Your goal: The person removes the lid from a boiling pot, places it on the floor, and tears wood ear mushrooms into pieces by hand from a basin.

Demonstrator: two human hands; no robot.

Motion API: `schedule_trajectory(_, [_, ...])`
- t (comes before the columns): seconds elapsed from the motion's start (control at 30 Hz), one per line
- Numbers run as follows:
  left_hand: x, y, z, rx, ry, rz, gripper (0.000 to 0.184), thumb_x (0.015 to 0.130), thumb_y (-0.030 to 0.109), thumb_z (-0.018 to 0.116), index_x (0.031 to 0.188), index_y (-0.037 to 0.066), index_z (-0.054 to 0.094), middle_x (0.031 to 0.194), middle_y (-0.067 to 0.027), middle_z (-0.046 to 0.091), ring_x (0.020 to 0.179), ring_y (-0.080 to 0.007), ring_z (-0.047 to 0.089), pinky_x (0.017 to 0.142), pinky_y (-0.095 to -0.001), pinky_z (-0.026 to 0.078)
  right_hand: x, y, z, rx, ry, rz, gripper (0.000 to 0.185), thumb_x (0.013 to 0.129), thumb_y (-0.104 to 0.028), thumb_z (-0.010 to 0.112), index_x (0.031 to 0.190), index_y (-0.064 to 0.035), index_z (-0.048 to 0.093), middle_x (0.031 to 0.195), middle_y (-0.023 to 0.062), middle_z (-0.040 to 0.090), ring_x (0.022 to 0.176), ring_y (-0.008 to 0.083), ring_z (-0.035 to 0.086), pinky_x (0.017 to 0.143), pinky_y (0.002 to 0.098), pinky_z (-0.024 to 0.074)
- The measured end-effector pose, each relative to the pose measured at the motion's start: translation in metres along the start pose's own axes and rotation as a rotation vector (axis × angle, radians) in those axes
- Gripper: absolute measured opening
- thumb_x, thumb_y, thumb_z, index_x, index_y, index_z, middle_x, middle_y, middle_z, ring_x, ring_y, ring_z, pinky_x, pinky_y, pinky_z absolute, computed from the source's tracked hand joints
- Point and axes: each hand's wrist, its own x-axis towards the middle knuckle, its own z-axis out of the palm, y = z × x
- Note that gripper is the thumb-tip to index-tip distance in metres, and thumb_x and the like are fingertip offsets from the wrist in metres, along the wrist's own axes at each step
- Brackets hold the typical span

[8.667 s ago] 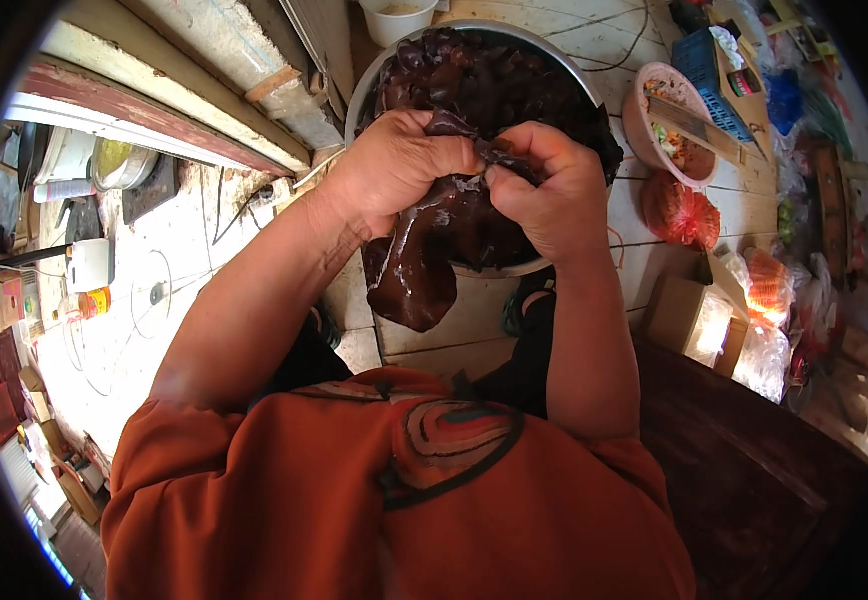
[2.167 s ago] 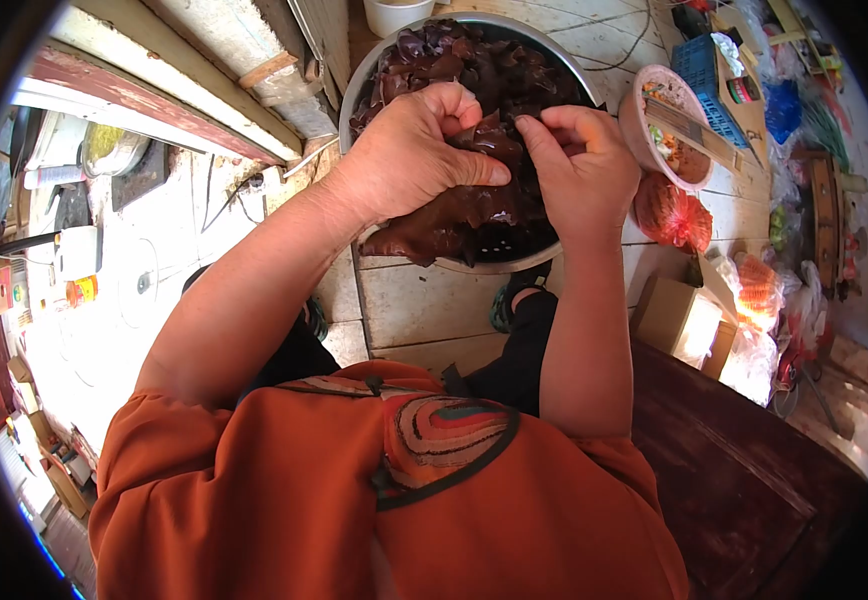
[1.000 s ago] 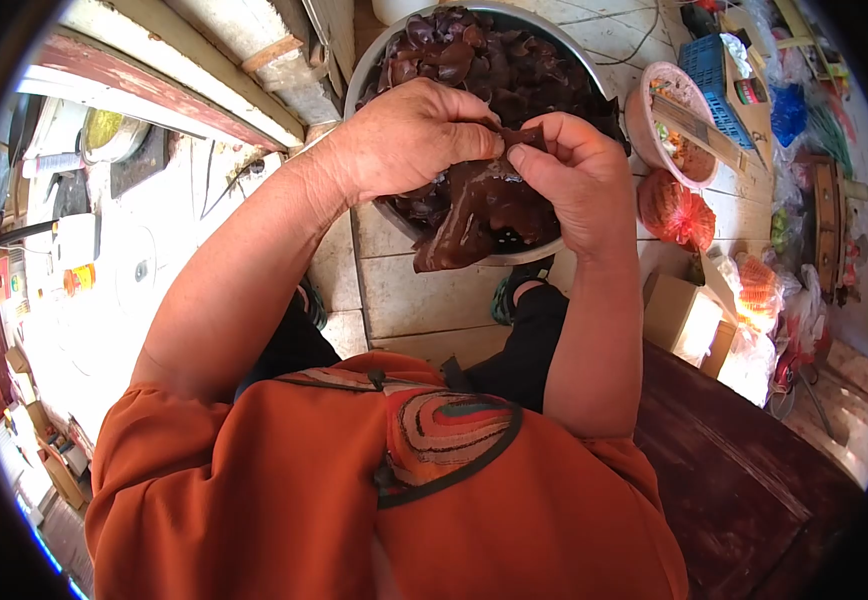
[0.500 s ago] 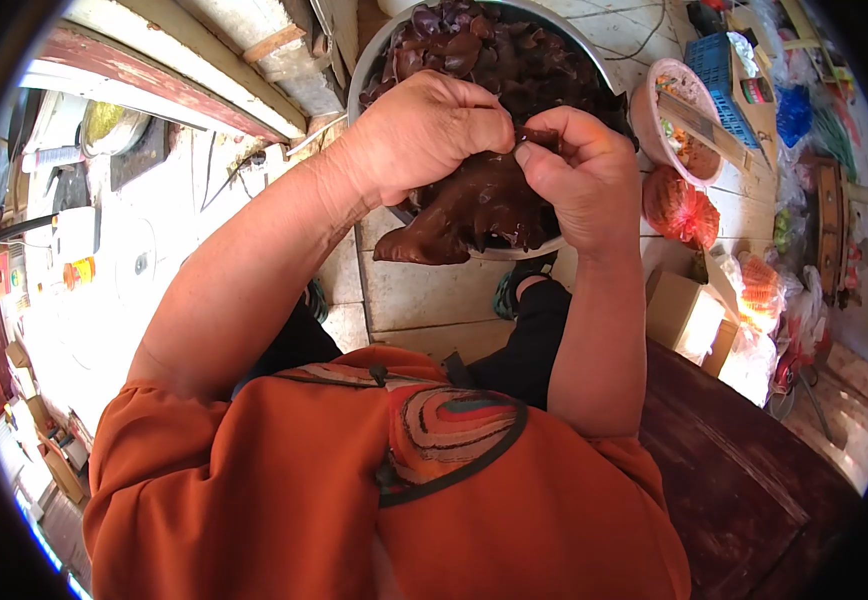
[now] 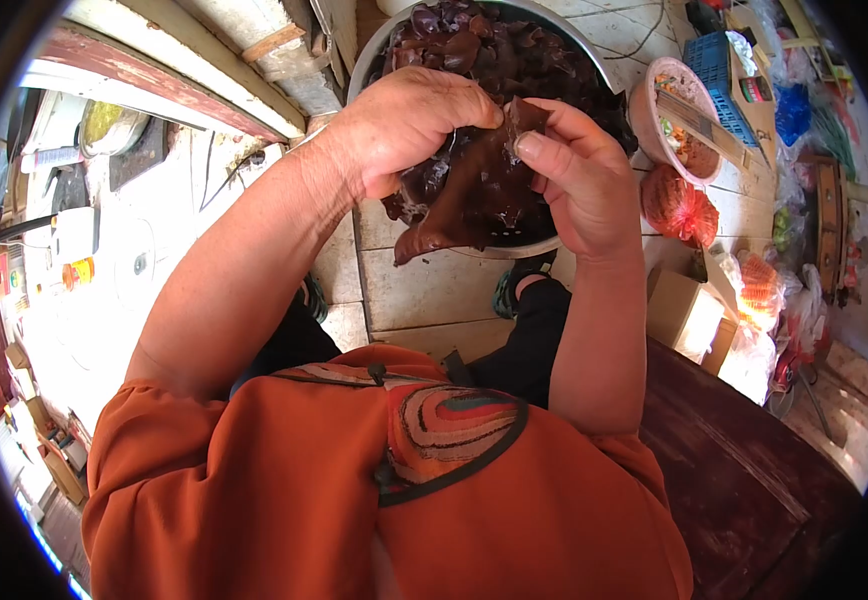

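A brown, wet wood ear mushroom (image 5: 469, 195) hangs between my hands over a metal bowl (image 5: 529, 250) with small holes near its rim. More dark wood ears (image 5: 454, 40) are heaped inside this bowl. My left hand (image 5: 409, 125) pinches the upper edge of the piece between thumb and fingers. On the other side, my right hand (image 5: 589, 175) holds the same piece, its thumb lying on the front and its fingers behind. The lower left end of the mushroom droops past the bowl's near side. Parts of the fingers are hidden behind it.
Right of the bowl stands a pink basin (image 5: 644, 115) with a wooden board across it. A red plastic bag (image 5: 679, 208), a blue crate (image 5: 716, 80) and a cardboard box (image 5: 674, 305) are farther right. A dark wooden surface (image 5: 734, 460) lies at lower right.
My hands have moved slightly apart at the fingertips, and the right hand has turned. The wood ear is spread more openly between them, its drooping end a little farther right.
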Motion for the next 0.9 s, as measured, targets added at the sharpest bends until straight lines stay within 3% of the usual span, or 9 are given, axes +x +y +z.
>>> schedule_trajectory(0.13, [0.006, -0.007, -0.009, -0.134, -0.096, 0.012, 0.017, 0.082, 0.012, 0.066, 0.095, 0.0, 0.064, 0.085, -0.0032, 0.065, 0.073, -0.0092, 0.06, 0.066, -0.0212, 0.049, 0.001, 0.004, -0.005, -0.07, 0.018, 0.004, 0.026, 0.079, -0.006, 0.069, 0.104, 0.0011, 0.063, 0.083, 0.0, 0.062, 0.071, 0.0053, 0.055, 0.064, 0.0169, 0.0446])
schedule_trajectory(0.23, [0.004, -0.003, -0.009, 0.305, -0.175, 0.033, 0.024, 0.074, 0.005, 0.075, 0.095, 0.0, 0.066, 0.084, -0.0021, 0.066, 0.076, -0.0085, 0.06, 0.07, -0.0209, 0.048, 0.0, 0.002, -0.004, -0.066, 0.009, 0.015, 0.022, 0.081, -0.003, 0.067, 0.101, 0.002, 0.063, 0.082, 0.0, 0.062, 0.072, 0.0053, 0.056, 0.065, 0.0175, 0.0457])
schedule_trajectory(0.33, [0.008, -0.007, -0.008, 0.371, -0.137, 0.018, 0.023, 0.076, 0.005, 0.074, 0.096, 0.0, 0.066, 0.083, -0.0021, 0.066, 0.075, -0.0089, 0.06, 0.07, -0.0216, 0.048, 0.001, 0.004, -0.006, -0.125, -0.002, -0.008, 0.02, 0.081, 0.0, 0.066, 0.1, 0.003, 0.063, 0.082, 0.0007, 0.063, 0.072, 0.0054, 0.056, 0.065, 0.0184, 0.0463])
schedule_trajectory(0.63, [0.01, -0.012, 0.0, -0.017, -0.028, -0.061, 0.023, 0.076, 0.006, 0.073, 0.098, 0.0, 0.065, 0.088, -0.0064, 0.068, 0.079, -0.0126, 0.064, 0.074, -0.0247, 0.052, 0.003, 0.003, 0.0, -0.032, 0.142, -0.079, 0.018, 0.08, 0.0, 0.066, 0.098, 0.0036, 0.064, 0.079, 0.0013, 0.062, 0.069, 0.0063, 0.056, 0.064, 0.0187, 0.0469])
schedule_trajectory(0.9, [0.006, -0.007, 0.002, -0.201, -0.031, -0.075, 0.016, 0.079, 0.007, 0.071, 0.093, 0.002, 0.064, 0.087, -0.0066, 0.067, 0.078, -0.0148, 0.065, 0.073, -0.027, 0.054, 0.007, 0.004, -0.013, -0.037, 0.228, -0.1, 0.02, 0.08, -0.004, 0.068, 0.1, -0.0004, 0.064, 0.082, -0.0001, 0.063, 0.065, 0.0038, 0.053, 0.054, 0.0162, 0.0394])
